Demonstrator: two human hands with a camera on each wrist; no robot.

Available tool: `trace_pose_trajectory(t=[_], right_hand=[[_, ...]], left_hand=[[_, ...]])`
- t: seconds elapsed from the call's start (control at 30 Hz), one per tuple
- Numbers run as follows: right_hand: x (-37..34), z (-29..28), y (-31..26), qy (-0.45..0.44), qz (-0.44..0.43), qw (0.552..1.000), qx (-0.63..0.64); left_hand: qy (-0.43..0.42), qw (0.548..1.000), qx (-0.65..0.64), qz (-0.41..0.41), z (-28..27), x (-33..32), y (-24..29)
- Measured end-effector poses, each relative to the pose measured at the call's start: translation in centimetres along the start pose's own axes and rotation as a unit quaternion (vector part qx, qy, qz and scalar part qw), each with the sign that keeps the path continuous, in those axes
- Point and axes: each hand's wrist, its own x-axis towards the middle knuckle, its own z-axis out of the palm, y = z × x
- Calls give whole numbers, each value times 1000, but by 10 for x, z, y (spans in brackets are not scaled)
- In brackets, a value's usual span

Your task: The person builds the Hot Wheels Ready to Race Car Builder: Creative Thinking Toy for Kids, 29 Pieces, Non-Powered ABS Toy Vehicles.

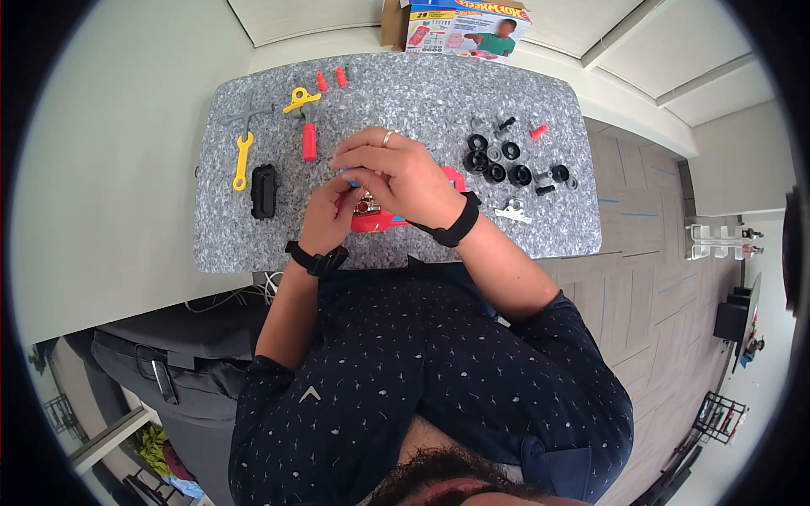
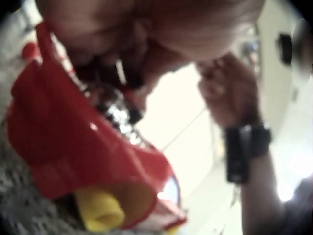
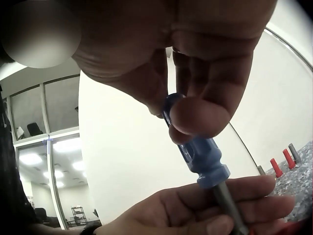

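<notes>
A red toy car [image 1: 380,223] lies on the speckled table in front of the person, a shiny chrome engine part [image 1: 366,205] set in its top. In the right wrist view the right hand [image 1: 405,177] pinches the blue handle of a toy screwdriver [image 3: 203,159] between thumb and fingers. Its grey shaft points down toward the car; the tip is hidden. Low on that shaft are the thumb and fingers of the left hand [image 1: 327,221], close over the engine. The left wrist view, blurred, shows the car's red side [image 2: 73,137] and a yellow piece [image 2: 100,210] under it.
At left lie a yellow wrench [image 1: 243,160], a red-handled tool [image 1: 310,142], a yellow piece [image 1: 299,99] and a black tray-like part [image 1: 264,191]. Several black wheels [image 1: 520,174] and a silver part [image 1: 512,212] lie right. A toy box [image 1: 464,29] stands behind.
</notes>
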Motion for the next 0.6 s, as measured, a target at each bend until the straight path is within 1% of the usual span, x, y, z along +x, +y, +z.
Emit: trace_pose_trajectory(t=[0.03,0.1,0.13,0.2,0.23,0.3,0.33,0.4,0.43,0.5,0.53,0.6], right_hand=[[0,-1,-1,1,4,1000,-6],[2,-3,-3,1,11,1000,-18],[2,-4,-7,-8,39,999,-12],[2,-5,-15,-28,94,995,1],[2,-4,-14,-23,98,995,-6],[2,-2,-14,-12,106,994,-21],[2,-2,-14,-7,89,996,-12],[4,-2,-13,5,56,998,6],[5,-2,-12,4,26,1000,11],[6,-1,-5,4,-32,999,21],[4,-1,0,-6,-38,999,22],[0,1,9,-26,-48,998,26]], left_hand=[[-2,1000,-1,-1,1,0,-4],[-6,998,-55,-10,5,0,-10],[-7,997,-81,-16,5,0,-10],[-28,998,-57,-16,4,-2,-10],[-39,998,-45,-16,3,-3,-10],[-29,997,-74,-24,7,-3,-10],[-23,995,-88,-28,8,-3,-11],[-34,999,-10,-40,4,-3,-14],[-41,998,29,-45,2,-3,-16],[-43,998,27,-44,2,-3,-22],[-44,998,26,-44,2,0,-15],[-57,995,43,-72,-1,0,2]])
